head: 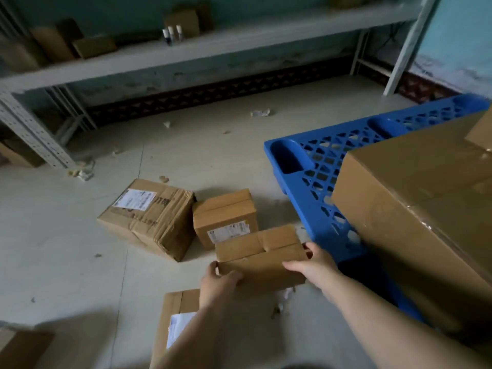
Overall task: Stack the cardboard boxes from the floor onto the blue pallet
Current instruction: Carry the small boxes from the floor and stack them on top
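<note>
A small flat cardboard box [262,255] is held between both hands just left of the blue pallet [314,182]. My left hand [218,282] grips its near left corner and my right hand [315,263] grips its right end. On the floor behind it lie a medium box with a label [226,217] and a larger taped box [149,217]. Another labelled box [175,323] lies under my left forearm. A large cardboard box [415,209] sits on the pallet, with a smaller box [480,131] on top of it.
A grey metal shelf rack [186,54] with boxes and small bottles runs along the far wall. Paper scraps [261,112] litter the pale floor. A cardboard piece [21,347] lies at the bottom left corner.
</note>
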The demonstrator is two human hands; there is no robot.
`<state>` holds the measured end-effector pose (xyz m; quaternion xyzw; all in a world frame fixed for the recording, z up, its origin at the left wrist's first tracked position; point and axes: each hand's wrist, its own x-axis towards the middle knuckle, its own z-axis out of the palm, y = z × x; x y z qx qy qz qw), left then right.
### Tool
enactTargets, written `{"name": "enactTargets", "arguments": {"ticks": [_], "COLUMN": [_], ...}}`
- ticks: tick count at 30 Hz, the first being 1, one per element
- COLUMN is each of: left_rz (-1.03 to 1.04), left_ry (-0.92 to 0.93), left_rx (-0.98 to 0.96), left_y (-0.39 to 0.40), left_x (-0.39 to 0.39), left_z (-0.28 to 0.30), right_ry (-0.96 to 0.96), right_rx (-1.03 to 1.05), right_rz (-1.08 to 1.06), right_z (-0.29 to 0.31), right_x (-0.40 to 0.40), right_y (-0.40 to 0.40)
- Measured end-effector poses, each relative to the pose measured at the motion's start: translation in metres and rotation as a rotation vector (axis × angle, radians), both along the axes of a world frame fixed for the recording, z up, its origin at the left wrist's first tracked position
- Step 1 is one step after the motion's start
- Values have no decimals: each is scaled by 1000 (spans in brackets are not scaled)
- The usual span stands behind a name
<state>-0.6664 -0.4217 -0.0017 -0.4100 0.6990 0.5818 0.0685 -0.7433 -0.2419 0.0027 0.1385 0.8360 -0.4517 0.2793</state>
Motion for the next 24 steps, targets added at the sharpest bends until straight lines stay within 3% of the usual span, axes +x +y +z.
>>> {"name": "enactTargets", "arguments": {"ticks": [8,14,19,24], "left_rz": [-62,-186,-385,-635], "left_ry": [300,506,620,665], "left_rx": [-130,-131,-21,174], "left_y": [24,88,186,300], "left_x": [-63,-90,-102,-89], "left_z": [150,271,349,387], "right_ry": [274,461,638,762], "right_rx": [-221,-294,-295,-172], "right_rz": [-162,-317,-485,-710], "right_z": [137,256,346,401], "right_x": [-49,-61,-36,23], "right_y": [27,100,206,323]}}
